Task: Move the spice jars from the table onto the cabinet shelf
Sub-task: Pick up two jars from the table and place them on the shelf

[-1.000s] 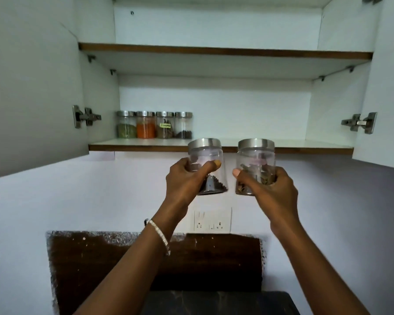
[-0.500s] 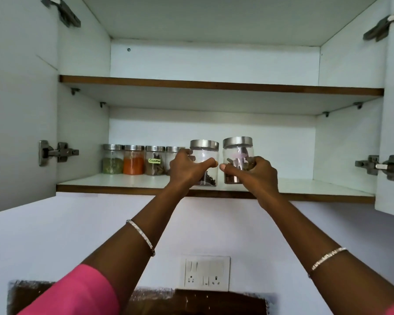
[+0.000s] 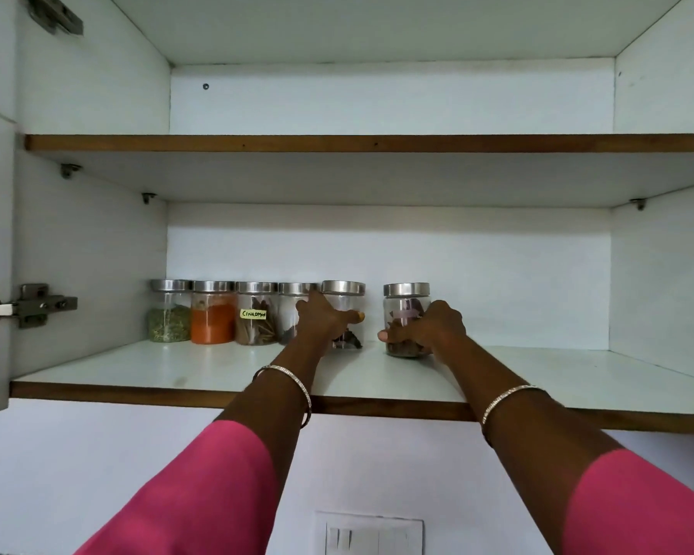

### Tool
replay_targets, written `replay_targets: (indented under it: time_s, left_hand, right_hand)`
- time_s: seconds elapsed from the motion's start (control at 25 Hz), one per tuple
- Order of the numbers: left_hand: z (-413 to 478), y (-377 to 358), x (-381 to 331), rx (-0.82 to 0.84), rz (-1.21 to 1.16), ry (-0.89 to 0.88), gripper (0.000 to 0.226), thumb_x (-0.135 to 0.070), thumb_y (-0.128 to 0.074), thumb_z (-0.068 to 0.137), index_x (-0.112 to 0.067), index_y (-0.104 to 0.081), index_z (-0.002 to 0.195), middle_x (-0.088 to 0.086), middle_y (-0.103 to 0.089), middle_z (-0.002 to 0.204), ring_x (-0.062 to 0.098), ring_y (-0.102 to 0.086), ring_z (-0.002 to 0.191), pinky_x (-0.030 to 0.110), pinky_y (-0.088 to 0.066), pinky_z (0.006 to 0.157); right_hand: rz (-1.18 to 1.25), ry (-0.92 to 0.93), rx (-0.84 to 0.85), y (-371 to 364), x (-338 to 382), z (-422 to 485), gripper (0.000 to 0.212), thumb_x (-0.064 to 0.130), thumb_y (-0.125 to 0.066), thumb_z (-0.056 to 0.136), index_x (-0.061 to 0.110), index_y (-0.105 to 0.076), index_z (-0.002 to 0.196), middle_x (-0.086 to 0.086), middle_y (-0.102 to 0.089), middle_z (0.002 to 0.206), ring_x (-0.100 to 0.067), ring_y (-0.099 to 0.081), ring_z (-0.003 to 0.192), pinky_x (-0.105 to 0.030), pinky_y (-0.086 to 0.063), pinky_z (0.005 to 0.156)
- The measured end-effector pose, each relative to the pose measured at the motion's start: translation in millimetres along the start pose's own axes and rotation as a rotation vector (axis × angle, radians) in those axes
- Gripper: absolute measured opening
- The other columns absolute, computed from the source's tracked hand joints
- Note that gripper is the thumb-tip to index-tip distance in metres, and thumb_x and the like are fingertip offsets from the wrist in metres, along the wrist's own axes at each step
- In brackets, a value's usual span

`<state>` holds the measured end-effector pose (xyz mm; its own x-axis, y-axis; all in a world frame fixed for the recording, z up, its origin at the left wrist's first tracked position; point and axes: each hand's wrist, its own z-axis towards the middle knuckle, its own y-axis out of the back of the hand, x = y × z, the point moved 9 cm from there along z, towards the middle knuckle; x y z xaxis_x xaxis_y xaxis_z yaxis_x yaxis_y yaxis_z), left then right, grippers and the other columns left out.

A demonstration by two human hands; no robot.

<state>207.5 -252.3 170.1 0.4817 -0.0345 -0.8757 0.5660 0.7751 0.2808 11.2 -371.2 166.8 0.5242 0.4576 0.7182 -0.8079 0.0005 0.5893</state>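
Observation:
Both arms reach into the open cabinet onto the lower shelf [image 3: 201,370]. My left hand [image 3: 324,319] wraps a clear steel-lidded jar of dark spice [image 3: 347,310], which stands on the shelf against the row. My right hand [image 3: 431,328] grips a second jar with brown pieces [image 3: 404,310], set down a little to the right with a gap between the two. Along the back stand a green spice jar [image 3: 169,312], an orange one [image 3: 213,312], one labelled cinnamon [image 3: 256,312] and a fourth jar [image 3: 295,304], half hidden by my left hand.
An upper shelf [image 3: 377,143] spans the cabinet overhead. The left door with its hinge [image 3: 33,305] stands open at the left edge. A white wall switch plate [image 3: 371,534] sits below the cabinet. Bare shelf extends to the right of the jars.
Both hands carried the two jars up from below the cabinet, over the shelf's front edge and back toward the row; the jars now rest on the shelf and the view has tilted upward.

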Motion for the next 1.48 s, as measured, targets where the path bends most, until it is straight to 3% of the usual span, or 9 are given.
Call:
replay_targets:
  time_s: [0.12, 0.28, 0.44, 0.64, 0.8, 0.96, 1.12, 1.28, 1.48]
  left_hand:
    - [10, -7, 2, -0.012, 0.11, -0.041, 0.082, -0.035, -0.09, 0.07, -0.002, -0.052, 0.135, 0.018, -0.057, 0.136, 0.035, -0.057, 0.123, 0.048, -0.052, 0.1]
    - [13, 0, -5, -0.122, 0.361, -0.083, 0.109, -0.045, -0.09, 0.068, -0.002, -0.031, 0.149, 0.02, -0.052, 0.143, 0.036, -0.051, 0.132, 0.044, -0.048, 0.104]
    - [14, 2, -11, -0.178, 0.525, -0.109, 0.09, -0.05, -0.087, 0.07, -0.005, -0.046, 0.136, 0.016, -0.059, 0.133, 0.034, -0.057, 0.125, 0.04, -0.049, 0.096]
    - [11, 8, -10, -0.213, 0.596, -0.083, 0.081, -0.048, -0.087, 0.072, -0.003, -0.051, 0.129, 0.014, -0.064, 0.128, 0.031, -0.061, 0.121, 0.035, -0.05, 0.09]
    - [6, 9, -7, -0.191, 0.667, -0.061, 0.061, -0.034, -0.086, 0.078, -0.005, -0.058, 0.124, 0.012, -0.066, 0.125, 0.031, -0.063, 0.118, 0.033, -0.05, 0.081]
    - [-11, 15, -7, -0.176, 0.705, -0.073, 0.057, -0.032, -0.082, 0.082, -0.006, -0.057, 0.126, 0.013, -0.063, 0.129, 0.033, -0.06, 0.123, 0.038, -0.053, 0.09]
    - [-52, 25, -15, -0.144, 0.644, -0.179, 0.046, -0.046, -0.077, 0.084, -0.007, -0.066, 0.105, 0.015, -0.07, 0.107, 0.034, -0.067, 0.104, 0.039, -0.054, 0.081]
    - [-107, 49, -26, -0.15, 0.394, -0.305, 0.028, -0.036, -0.066, 0.093, -0.01, -0.063, 0.083, 0.007, -0.073, 0.082, 0.027, -0.071, 0.083, 0.037, -0.056, 0.075]
    - [-183, 91, -33, -0.187, 0.243, -0.437, 0.022, -0.029, -0.063, 0.095, -0.013, -0.059, 0.079, 0.001, -0.07, 0.072, 0.022, -0.071, 0.07, 0.034, -0.053, 0.064]
  right_hand:
    - [-0.023, 0.0, -0.017, -10, 3, 17, 0.094, 0.054, -0.096, 0.05, 0.007, -0.058, 0.122, -0.011, -0.068, 0.125, -0.03, -0.065, 0.117, -0.038, -0.053, 0.093]
    - [-0.049, -0.006, 0.03, -23, 10, 26, 0.092, 0.049, -0.099, 0.047, 0.005, -0.06, 0.119, -0.011, -0.069, 0.119, -0.029, -0.066, 0.113, -0.033, -0.052, 0.08]
    - [-0.077, -0.012, 0.07, -27, 14, 30, 0.082, 0.044, -0.1, 0.049, 0.004, -0.061, 0.109, -0.01, -0.068, 0.104, -0.027, -0.067, 0.111, -0.031, -0.049, 0.073]
    - [-0.026, -0.01, 0.093, -26, 11, 27, 0.084, 0.029, -0.1, 0.054, -0.003, -0.06, 0.121, -0.016, -0.069, 0.12, -0.031, -0.064, 0.116, -0.038, -0.056, 0.093]
    - [-0.032, -0.017, 0.088, -23, 12, 19, 0.08, 0.026, -0.099, 0.057, -0.005, -0.059, 0.119, -0.016, -0.066, 0.118, -0.032, -0.063, 0.118, -0.035, -0.054, 0.086]
    - [-0.215, -0.003, 0.052, -12, 13, -7, 0.068, 0.031, -0.095, 0.064, 0.001, -0.061, 0.115, -0.013, -0.068, 0.119, -0.029, -0.065, 0.115, -0.028, -0.049, 0.077]
    - [-0.276, 0.094, -0.014, 0, 18, -51, 0.042, 0.029, -0.086, 0.071, 0.007, -0.064, 0.099, -0.013, -0.072, 0.11, -0.031, -0.067, 0.107, -0.025, -0.045, 0.067]
    - [-0.286, 0.214, -0.147, 20, 31, -117, 0.021, 0.028, -0.07, 0.086, 0.017, -0.073, 0.104, -0.01, -0.071, 0.11, -0.032, -0.066, 0.106, -0.03, -0.049, 0.078]
    - [-0.127, 0.424, -0.383, 47, 41, -217, 0.014, 0.03, -0.062, 0.091, 0.022, -0.073, 0.089, 0.002, -0.074, 0.073, -0.024, -0.068, 0.08, -0.03, -0.051, 0.065]
